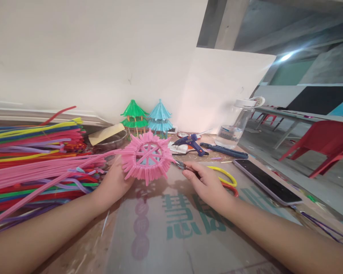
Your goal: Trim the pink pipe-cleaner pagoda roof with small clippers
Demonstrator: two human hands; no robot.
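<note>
My left hand (114, 177) is closed behind a round pink pipe-cleaner piece (148, 156), holding it up. The piece has a spoked centre and a fringed rim; its fringe hides most of those fingers. A long pink stem runs left from it. My right hand (204, 180) is closed around the middle of scissors with yellow and orange handles (228, 177). Their dark tips point left, close to the piece's right edge; I cannot tell whether they touch it. Below lies a grey board (148, 236) with green and purple printed characters.
Bundled pipe cleaners (45, 163) fill the left side. Green (134, 114) and blue (160, 116) pavilion models stand at the back. A blue glue gun (193, 144), dark blue cutter (225, 150), water bottle (231, 127) and phone (267, 180) lie right. Beyond is a red chair (326, 140).
</note>
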